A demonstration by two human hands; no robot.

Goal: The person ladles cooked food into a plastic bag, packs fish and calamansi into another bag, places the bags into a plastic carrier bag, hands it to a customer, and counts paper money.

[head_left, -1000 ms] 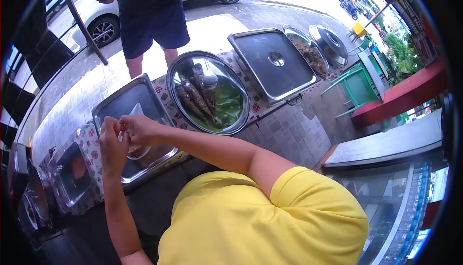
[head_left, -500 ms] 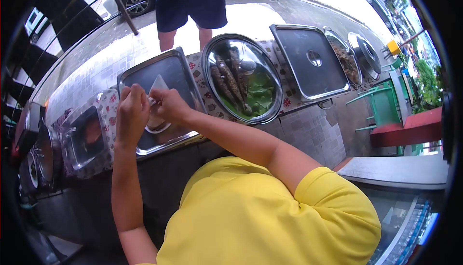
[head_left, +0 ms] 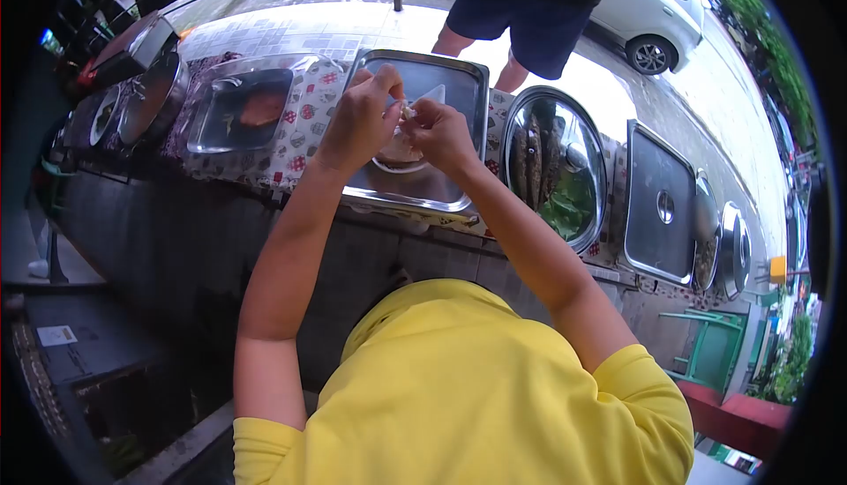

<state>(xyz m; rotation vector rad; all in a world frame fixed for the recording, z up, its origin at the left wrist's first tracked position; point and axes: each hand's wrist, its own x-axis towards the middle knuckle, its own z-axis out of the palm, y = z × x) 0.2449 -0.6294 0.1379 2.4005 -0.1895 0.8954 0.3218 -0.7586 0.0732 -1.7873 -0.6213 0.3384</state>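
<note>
Head view: the person's right hand (head_left: pixel 441 137) pinches the crumpled top of a plastic bag (head_left: pixel 401 152), while the left hand (head_left: pixel 360 123) curls its fingers right beside it; from here I can't tell whether those grip too. The bag is above a metal tray (head_left: pixel 463 93), between a lidded fish dish (head_left: pixel 554 167) and a clear container (head_left: pixel 240 110).
</note>
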